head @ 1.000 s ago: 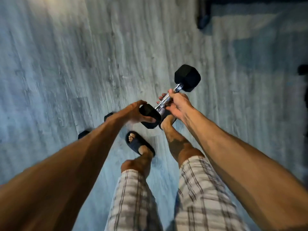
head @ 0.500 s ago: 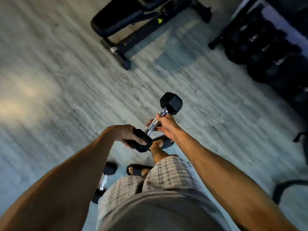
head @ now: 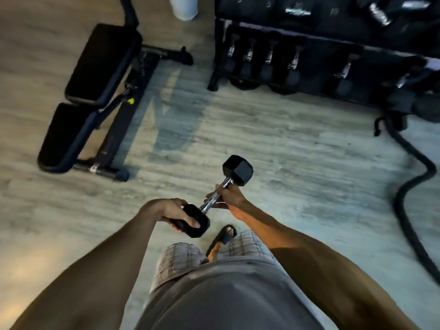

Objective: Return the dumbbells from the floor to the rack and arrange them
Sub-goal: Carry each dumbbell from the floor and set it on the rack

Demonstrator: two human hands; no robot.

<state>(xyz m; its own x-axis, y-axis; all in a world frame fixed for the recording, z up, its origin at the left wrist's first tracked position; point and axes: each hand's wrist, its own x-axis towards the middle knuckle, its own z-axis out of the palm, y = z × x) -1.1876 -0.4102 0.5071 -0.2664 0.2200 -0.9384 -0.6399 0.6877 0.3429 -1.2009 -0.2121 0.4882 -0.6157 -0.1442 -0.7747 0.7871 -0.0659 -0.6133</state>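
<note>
One black hex-ended, chrome-handled dumbbell [head: 215,196] is gripped by left hand [head: 172,211] and right hand [head: 229,196]; racking on the far black steel rack [head: 333,75] is judged outstanding.

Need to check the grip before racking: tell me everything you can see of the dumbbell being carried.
The dumbbell has two black hexagonal heads, rubbery-looking, joined by a shiny metal handle. It is held in the air above the floor, slanted, one head nearer the body. The left hand clasps the near head; the right hand wraps the handle.

On the top shelf of the rack [head: 333,44], pale weight numbers show faintly: one looks like "10"; the others are too blurred.
</note>
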